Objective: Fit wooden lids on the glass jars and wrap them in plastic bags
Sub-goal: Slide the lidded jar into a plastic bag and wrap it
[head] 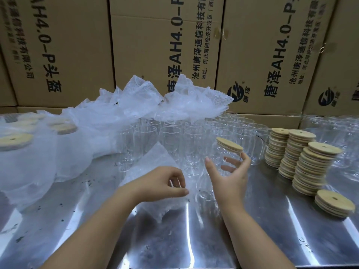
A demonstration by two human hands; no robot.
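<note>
Starting at the far left, wrapped jars (17,140) with lids on stand under film, and a heap of plastic bags (136,101) rises behind them; nearer in, the left hand (165,183) pinches one plastic bag (153,160) between thumb and curled fingers at the bag's right edge, the sheet standing up behind the hand and hanging below it to the steel table (272,220); whether its mouth is open I cannot tell; just right of that pinch, the right hand (231,179) holds the lidded jar (221,154) off the table, thumb on the jar's left side, fingers curled round its right; its wooden lid (229,144) is on; the jar's long axis is tilted, lid end uppermost and base down toward the palm; the bag lies to the jar's left, close but apart, so bagging likely means bringing the jar leftward to the pinched edge; behind stand bare jars (174,133); at the right, stacks of lids (303,158)
</note>
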